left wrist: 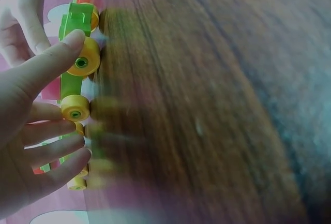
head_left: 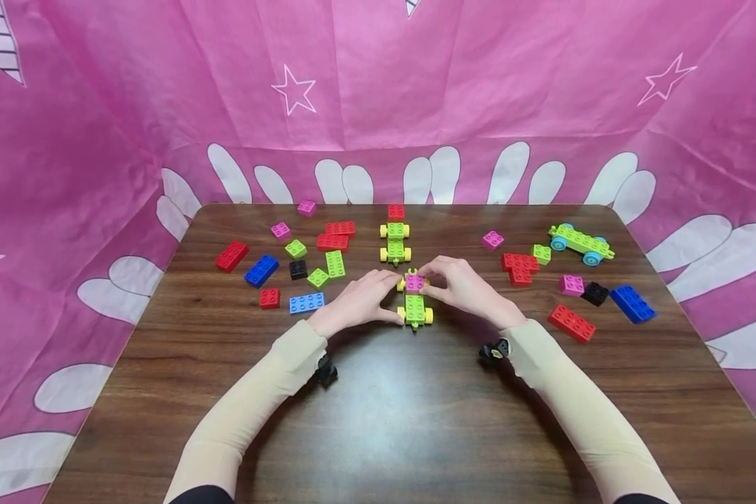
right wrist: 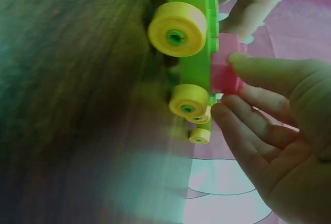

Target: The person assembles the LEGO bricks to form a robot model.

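A green toy car base (head_left: pixel 415 310) with yellow wheels stands on the table between the two hands. On its far half sits a pink brick (head_left: pixel 414 283), studs up. My right hand (head_left: pixel 465 285) pinches this brick between thumb and fingers; in the right wrist view the pink brick (right wrist: pixel 223 66) lies against the studs of the base. From the other side my left hand (head_left: pixel 364 299) holds the base, its thumb (left wrist: pixel 72 39) over the near wheel and its fingers by the far wheel. Straight beyond stands another green car base (head_left: pixel 395 250) with yellow wheels.
A red brick (head_left: pixel 395 211) is at the far end of the second base. Several loose bricks lie at left, among them a light blue brick (head_left: pixel 306 303). At right are a blue-wheeled green car base (head_left: pixel 581 242), a red brick (head_left: pixel 571 323) and a blue brick (head_left: pixel 633 303).
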Demonstrator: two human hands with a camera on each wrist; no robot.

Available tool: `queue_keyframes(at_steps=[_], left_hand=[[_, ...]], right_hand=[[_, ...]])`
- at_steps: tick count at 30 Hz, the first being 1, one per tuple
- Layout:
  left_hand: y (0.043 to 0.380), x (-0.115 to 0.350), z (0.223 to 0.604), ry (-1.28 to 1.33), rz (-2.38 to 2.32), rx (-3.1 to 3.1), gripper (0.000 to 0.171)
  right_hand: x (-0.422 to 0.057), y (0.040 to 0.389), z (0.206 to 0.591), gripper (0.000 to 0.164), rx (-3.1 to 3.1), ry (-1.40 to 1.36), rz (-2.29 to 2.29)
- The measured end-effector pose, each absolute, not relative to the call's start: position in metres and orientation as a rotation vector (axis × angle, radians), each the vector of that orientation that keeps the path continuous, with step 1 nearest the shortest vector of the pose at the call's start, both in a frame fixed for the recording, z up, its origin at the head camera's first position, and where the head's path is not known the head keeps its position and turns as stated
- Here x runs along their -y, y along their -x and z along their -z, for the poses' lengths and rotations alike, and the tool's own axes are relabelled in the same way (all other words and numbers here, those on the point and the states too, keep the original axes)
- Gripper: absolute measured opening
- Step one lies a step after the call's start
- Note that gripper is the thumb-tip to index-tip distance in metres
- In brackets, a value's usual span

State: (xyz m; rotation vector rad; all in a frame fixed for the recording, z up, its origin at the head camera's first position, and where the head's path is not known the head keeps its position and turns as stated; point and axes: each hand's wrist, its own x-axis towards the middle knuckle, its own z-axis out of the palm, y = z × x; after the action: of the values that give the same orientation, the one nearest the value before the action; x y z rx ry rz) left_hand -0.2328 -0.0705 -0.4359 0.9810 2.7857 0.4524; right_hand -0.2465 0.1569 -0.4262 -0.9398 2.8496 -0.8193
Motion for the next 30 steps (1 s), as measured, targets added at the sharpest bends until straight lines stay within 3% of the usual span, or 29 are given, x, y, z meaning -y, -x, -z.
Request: queue_keyframes(at_steps=[14, 23, 30], left_hand=[[0.236, 0.083, 0.428, -1.006, -0.45, -2.84, 0.087], [0.252, 0.121, 0.407, -0.818, -0.324, -3.099, 0.053], [0.256, 0.136, 0.419, -0.85, -0.062, -3.228, 0.019]], right_hand=[[-0.162, 0.245, 0.431, 0.03, -2.846, 1.004, 0.888], [-0.163, 0.246, 0.431, 0.03, -2.856, 0.997, 0.872], [-0.162, 0.244, 0.43, 0.03, -2.839, 0.993, 0.894]])
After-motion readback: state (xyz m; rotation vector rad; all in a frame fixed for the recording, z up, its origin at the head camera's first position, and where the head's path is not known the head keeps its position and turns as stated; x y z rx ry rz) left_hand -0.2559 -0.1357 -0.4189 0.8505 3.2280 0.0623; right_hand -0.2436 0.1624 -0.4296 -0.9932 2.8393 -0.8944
